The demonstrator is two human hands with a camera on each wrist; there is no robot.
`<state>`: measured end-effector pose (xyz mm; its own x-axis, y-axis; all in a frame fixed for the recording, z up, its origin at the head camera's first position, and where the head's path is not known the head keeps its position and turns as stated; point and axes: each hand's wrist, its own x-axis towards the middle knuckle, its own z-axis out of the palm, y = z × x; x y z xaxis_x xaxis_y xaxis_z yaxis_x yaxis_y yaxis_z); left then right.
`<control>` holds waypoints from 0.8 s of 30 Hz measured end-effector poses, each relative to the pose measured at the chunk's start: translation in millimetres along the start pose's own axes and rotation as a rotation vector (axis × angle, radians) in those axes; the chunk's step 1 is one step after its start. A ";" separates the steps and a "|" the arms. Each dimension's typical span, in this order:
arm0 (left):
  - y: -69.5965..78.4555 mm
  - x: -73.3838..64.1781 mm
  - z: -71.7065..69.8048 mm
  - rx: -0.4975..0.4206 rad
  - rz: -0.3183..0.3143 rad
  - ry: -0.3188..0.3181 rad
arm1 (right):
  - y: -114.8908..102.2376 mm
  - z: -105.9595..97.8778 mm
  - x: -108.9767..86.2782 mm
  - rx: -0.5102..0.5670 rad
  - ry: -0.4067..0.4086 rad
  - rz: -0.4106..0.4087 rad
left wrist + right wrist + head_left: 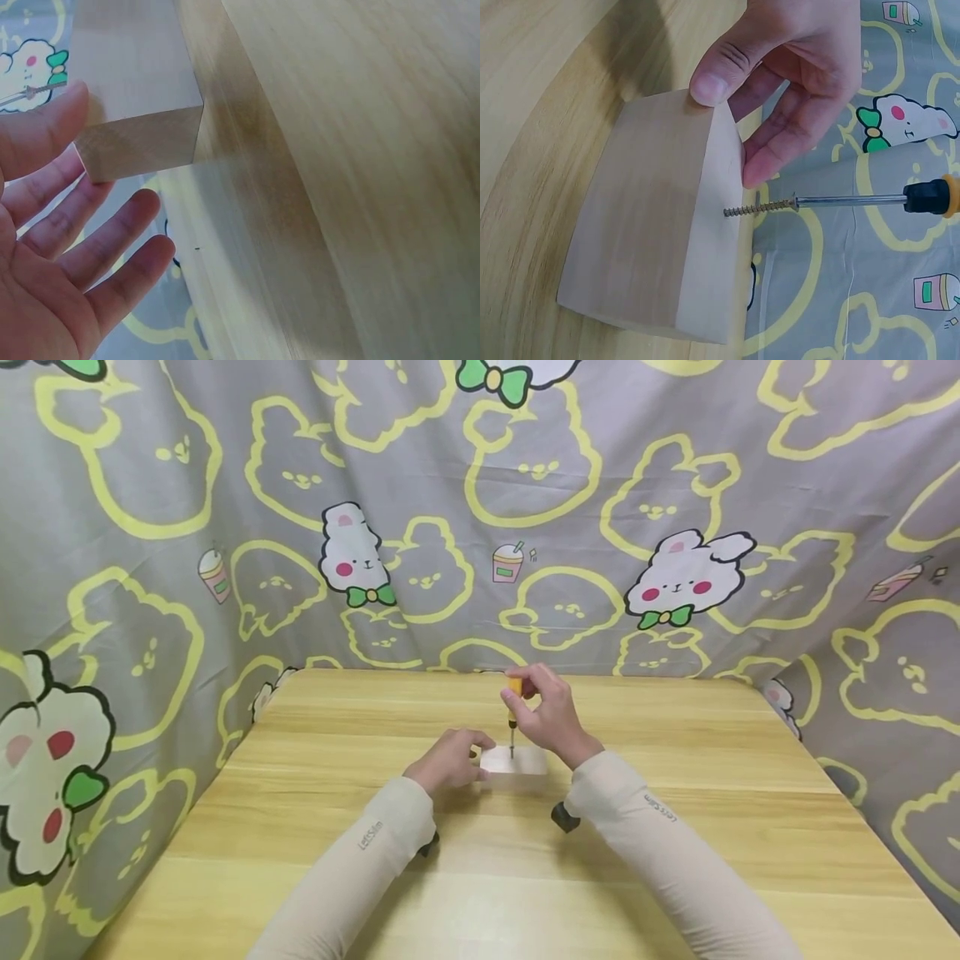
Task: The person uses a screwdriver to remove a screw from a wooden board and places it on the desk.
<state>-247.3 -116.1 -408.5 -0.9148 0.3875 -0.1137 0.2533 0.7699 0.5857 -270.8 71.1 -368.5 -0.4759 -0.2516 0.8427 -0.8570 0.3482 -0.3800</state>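
Observation:
A pale wooden block (pixel 525 764) rests on the table in front of me. My left hand (pixel 450 760) pinches its left end between thumb and fingers, and in the left wrist view two fingers extend below the block (pixel 139 67). My right hand (pixel 553 714) grips the yellow handle of a screwdriver (pixel 515 687), held upright over the block. In the right wrist view the tip of the screwdriver (pixel 855 200) meets the head of a threaded screw (pixel 759 208). The point of that screw is at the block's upper face, with most of its thread exposed.
The wooden table (pixel 300 877) extends around the block on every side. Behind it and at both sides hangs a grey cloth (pixel 427 468) printed with cartoon animals. Dark wrist-camera housings (pixel 565 817) show under both wrists.

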 end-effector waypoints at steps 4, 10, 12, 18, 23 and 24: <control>-1.1 -1.3 -0.3 -0.005 -0.005 0.002 | -0.6 1.0 0.6 -0.008 0.007 0.011; -1.3 -0.1 0.7 -0.003 -0.001 -0.004 | -1.5 -0.1 0.8 -0.001 0.015 0.021; -1.1 0.1 1.2 0.000 0.000 -0.003 | -1.9 -0.4 0.4 0.010 0.008 0.019; -1.1 0.7 2.2 0.008 0.005 -0.002 | -2.8 -0.7 -1.0 0.035 0.002 0.011; -0.7 0.0 1.6 0.013 0.006 0.000 | -2.3 -0.7 -1.8 0.010 0.002 0.011; -0.6 -0.3 1.5 0.012 0.005 0.000 | -2.5 -0.7 -1.9 0.008 0.000 0.014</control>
<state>-246.7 -115.9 -410.0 -0.9134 0.3917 -0.1108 0.2620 0.7741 0.5763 -267.5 71.3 -368.9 -0.4882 -0.2467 0.8371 -0.8515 0.3449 -0.3950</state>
